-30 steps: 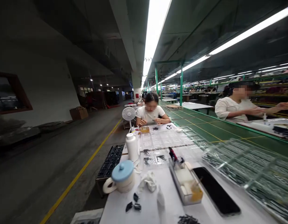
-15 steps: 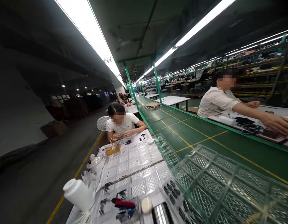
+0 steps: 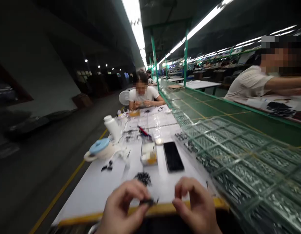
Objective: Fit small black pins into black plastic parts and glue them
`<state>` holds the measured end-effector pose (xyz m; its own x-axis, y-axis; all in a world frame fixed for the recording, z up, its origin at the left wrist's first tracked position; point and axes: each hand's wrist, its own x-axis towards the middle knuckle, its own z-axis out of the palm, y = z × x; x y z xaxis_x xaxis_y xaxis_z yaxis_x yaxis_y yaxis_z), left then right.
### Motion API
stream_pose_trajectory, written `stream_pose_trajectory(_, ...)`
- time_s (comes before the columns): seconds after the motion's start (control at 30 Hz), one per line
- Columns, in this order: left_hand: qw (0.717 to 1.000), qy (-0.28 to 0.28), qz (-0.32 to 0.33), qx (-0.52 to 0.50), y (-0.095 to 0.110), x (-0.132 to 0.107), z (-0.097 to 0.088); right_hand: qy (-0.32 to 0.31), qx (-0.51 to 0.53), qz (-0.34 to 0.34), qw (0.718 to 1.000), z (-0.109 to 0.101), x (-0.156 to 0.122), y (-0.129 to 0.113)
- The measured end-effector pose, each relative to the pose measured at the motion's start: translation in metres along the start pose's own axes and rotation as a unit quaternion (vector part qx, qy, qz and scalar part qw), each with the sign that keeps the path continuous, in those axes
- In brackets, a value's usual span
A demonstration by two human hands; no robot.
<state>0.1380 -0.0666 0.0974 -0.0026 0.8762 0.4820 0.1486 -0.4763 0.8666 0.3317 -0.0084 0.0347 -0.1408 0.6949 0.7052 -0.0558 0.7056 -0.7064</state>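
Note:
My left hand (image 3: 123, 204) pinches a small black part (image 3: 148, 202) between thumb and fingertips, just above the yellow front edge of the white table (image 3: 140, 210). My right hand (image 3: 194, 204) hangs close by on the right, its fingers curled, with nothing visible in them. A heap of small black parts (image 3: 143, 178) lies on the table beyond my hands. Farther off are a black phone (image 3: 173, 156) and a clear box (image 3: 148, 152) holding white sponge and yellow liquid.
Stacked clear plastic trays (image 3: 240, 165) fill the right side. A blue-lidded mug (image 3: 99, 149) and a white bottle (image 3: 113, 128) stand at the left. Co-workers sit at the far table end (image 3: 142, 94) and across a green conveyor belt (image 3: 209, 109).
My hands have come into view at the bottom, the left one holding the black part. The view has swung and tilted down, bringing the phone and the front table edge into sight.

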Motion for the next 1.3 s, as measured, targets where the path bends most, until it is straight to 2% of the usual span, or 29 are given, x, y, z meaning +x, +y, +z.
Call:
stream_pose_trajectory(0.07, 0.998, 0.017, 0.057, 0.003, 0.004, -0.007, 0.005, -0.040, 0.010, 0.009, 0.999, 0.006, -0.007, -0.014)
stream_pose_trajectory(0.13, 0.997, 0.029, 0.077, 0.012, 0.008, -0.013, 0.005, -0.060, 0.011, 0.000, 0.998, 0.012, -0.012, -0.027)
stream_pose_trajectory(0.27, 0.989, 0.011, 0.141, 0.040, 0.017, -0.027, -0.006, -0.072, -0.019, -0.063, 0.995, 0.026, -0.017, -0.050)
stream_pose_trajectory(0.37, 0.981, -0.010, 0.186, 0.050, 0.018, -0.036, -0.022, -0.099, -0.046, -0.106, 0.988, 0.041, -0.013, -0.061)
stream_pose_trajectory(0.47, 0.977, -0.020, 0.204, 0.050, 0.014, -0.036, -0.042, -0.116, -0.054, -0.127, 0.984, 0.061, -0.003, -0.067)
stream_pose_trajectory(0.67, 0.974, -0.021, 0.221, 0.049, 0.009, -0.024, -0.084, -0.124, -0.061, -0.155, 0.978, 0.102, 0.020, -0.070)
stream_pose_trajectory(0.83, 0.970, -0.031, 0.237, 0.039, 0.003, -0.014, -0.107, -0.110, -0.066, -0.148, 0.981, 0.125, 0.026, -0.066)
stream_pose_trajectory(0.93, 0.969, -0.042, 0.240, 0.032, -0.001, -0.004, -0.112, -0.101, -0.077, -0.142, 0.982, 0.128, 0.030, -0.063)
stream_pose_trajectory(1.1, 0.966, -0.053, 0.253, 0.030, -0.003, 0.017, -0.111, -0.120, -0.086, -0.126, 0.981, 0.121, 0.042, -0.051)
stream_pose_trajectory(1.2, 0.970, -0.075, 0.226, 0.046, -0.008, 0.023, -0.110, -0.139, -0.076, -0.112, 0.981, 0.116, 0.045, -0.039)
stream_pose_trajectory(1.3, 0.977, -0.089, 0.187, 0.048, -0.024, 0.021, -0.106, -0.168, -0.051, -0.078, 0.981, 0.112, 0.041, -0.027)
